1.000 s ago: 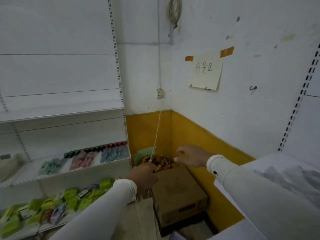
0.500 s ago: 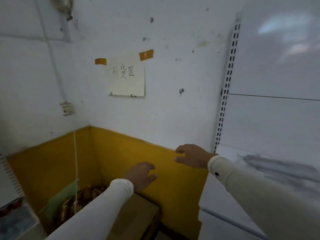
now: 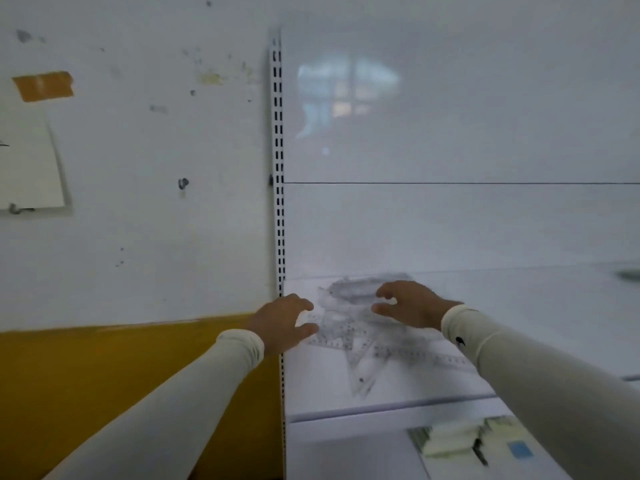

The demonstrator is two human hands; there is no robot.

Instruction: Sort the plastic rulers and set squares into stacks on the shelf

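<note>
left hand (image 3: 282, 322) and right hand (image 3: 408, 306) both out over the shelf (image 3: 519, 306), fingers spread and loosely bent, gripping nothing. clear plastic rulers and set squares (image 3: 356, 336) in a loose overlapping heap on the shelf's left end, right under and between the hands. contact with the heap: can't tell, frame blurred. pale packets (image 3: 450, 441) on the lower shelf.

A small shop's stockroom corner: white metal retail shelf (image 3: 519, 341) on a slotted upright rail (image 3: 278, 168), packaged stationery (image 3: 453, 441) below, a taped paper notice (image 3: 27, 161) on the scuffed wall
</note>
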